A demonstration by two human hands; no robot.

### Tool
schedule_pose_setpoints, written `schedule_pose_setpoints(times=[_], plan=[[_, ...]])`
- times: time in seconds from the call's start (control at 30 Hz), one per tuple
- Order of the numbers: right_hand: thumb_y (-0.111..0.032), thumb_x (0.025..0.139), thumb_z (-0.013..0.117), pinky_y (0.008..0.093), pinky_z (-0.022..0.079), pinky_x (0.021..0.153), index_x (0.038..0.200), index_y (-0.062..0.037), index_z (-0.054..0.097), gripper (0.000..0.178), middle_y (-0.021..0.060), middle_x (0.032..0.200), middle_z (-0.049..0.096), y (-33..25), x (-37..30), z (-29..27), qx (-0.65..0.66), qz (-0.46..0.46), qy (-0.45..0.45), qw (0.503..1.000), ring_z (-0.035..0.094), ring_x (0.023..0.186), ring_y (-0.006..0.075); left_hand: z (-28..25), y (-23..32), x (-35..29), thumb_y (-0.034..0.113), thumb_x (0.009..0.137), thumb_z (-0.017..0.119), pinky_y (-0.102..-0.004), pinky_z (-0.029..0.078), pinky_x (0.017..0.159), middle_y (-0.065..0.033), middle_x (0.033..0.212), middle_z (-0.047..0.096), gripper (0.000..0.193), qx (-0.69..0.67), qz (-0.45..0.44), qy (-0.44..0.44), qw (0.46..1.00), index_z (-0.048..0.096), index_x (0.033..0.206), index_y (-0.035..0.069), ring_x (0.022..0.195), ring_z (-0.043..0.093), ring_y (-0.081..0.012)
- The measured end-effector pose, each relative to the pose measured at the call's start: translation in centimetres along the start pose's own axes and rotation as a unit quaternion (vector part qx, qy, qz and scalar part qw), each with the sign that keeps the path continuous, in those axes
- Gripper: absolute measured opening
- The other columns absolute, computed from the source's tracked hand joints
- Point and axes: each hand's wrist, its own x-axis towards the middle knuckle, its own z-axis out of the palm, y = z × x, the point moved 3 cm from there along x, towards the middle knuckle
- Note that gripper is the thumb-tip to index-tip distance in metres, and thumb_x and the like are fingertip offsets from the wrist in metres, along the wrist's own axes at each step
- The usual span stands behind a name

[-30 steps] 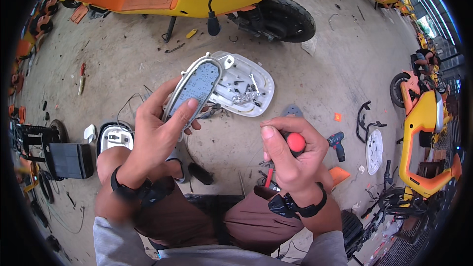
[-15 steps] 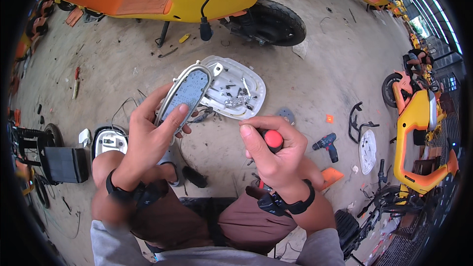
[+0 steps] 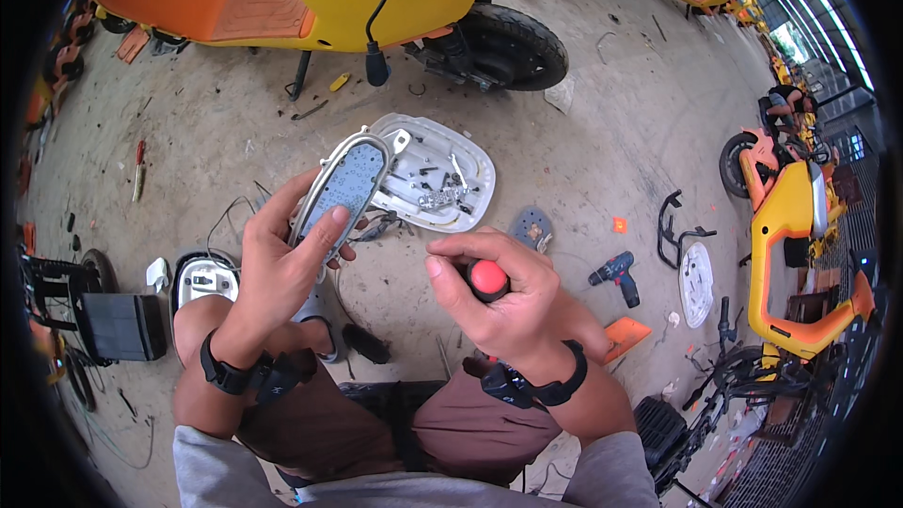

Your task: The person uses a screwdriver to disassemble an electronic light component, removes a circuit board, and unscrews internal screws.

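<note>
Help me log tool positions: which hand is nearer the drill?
Right. The right hand, around a red-ended handle, is left of the drill; the left hand, holding an oval part, is much farther left.

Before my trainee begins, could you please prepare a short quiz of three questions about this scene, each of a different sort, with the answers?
1. True or false: the left hand's grip is on the oval part with a blue-grey face.

2. Multiple choice: what lies in the white shell ahead of the hands?
A) a cordless drill
B) small loose parts
C) a bent black frame

3. Fill in the blank: the tool in the right hand's grip shows a rounded end coloured ____.

Key: 1. True. 2. B. 3. Red.
</note>
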Motion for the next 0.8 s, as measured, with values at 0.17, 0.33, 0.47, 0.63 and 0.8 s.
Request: schedule_pose_setpoints(times=[0.17, 0.33, 0.47, 0.63, 0.8], plan=[[0.000, 0.074, 0.078, 0.0231, 0.048, 0.058, 0.099, -0.0024, 0.072, 0.025, 0.0042, 0.070, 0.064, -0.40, 0.03, 0.08, -0.023, -0.023, -0.004, 0.999, 0.059, 0.060, 0.0094, -0.17, -0.03, -0.17, 0.014, 0.096, 0.064, -0.0220, 0.050, 0.060, -0.0108, 0.096, 0.071, 0.045, -0.002, 0.002, -0.003, 1.000, 0.050, 0.135, -0.003, 0.072, 0.064, -0.0104], [-0.001, 0.073, 0.079, 0.0226, 0.047, 0.056, 0.102, -0.0026, 0.072, 0.030, 0.0036, 0.069, 0.063, -0.24, 0.11, -0.43, -0.026, -0.013, -0.017, 0.999, 0.058, 0.059, 0.0090, 0.40, -0.10, 0.20, 0.014, 0.096, 0.065, -0.0222, 0.050, 0.061, -0.0110, 0.097, 0.071, 0.047, -0.009, -0.005, -0.008, 1.000, 0.049, 0.136, -0.004, 0.073, 0.064, -0.0106], [-0.002, 0.072, 0.080, 0.0221, 0.046, 0.054, 0.105, -0.0024, 0.071, 0.034, 0.0034, 0.070, 0.063, -0.13, 0.12, -0.42, -0.007, -0.004, -0.031, 0.999, 0.058, 0.058, 0.0081, 0.68, -0.22, 0.29, 0.013, 0.096, 0.064, -0.0229, 0.051, 0.062, -0.0115, 0.097, 0.070, 0.046, -0.017, 0.010, -0.005, 1.000, 0.049, 0.135, -0.005, 0.075, 0.065, -0.0111], [-0.001, 0.072, 0.080, 0.0211, 0.046, 0.054, 0.107, -0.0012, 0.069, 0.037, 0.0023, 0.070, 0.062, 0.28, -0.23, 0.04, 0.009, 0.010, -0.042, 0.999, 0.057, 0.058, 0.0065, 0.39, -0.40, 0.13, 0.012, 0.096, 0.064, -0.0243, 0.053, 0.064, -0.0121, 0.098, 0.070, 0.045, -0.009, 0.008, 0.002, 1.000, 0.049, 0.135, -0.005, 0.078, 0.065, -0.0121], [0.000, 0.073, 0.079, 0.0190, 0.044, 0.052, 0.108, 0.0000, 0.068, 0.037, 0.0003, 0.066, 0.061, 0.01, -0.22, -0.10, -0.010, -0.013, -0.043, 0.999, 0.055, 0.056, 0.0031, 0.65, -0.27, -0.04, 0.011, 0.095, 0.064, -0.0244, 0.054, 0.065, -0.0121, 0.098, 0.070, 0.044, 0.001, 0.019, 0.003, 1.000, 0.050, 0.134, -0.005, 0.078, 0.065, -0.0121]])
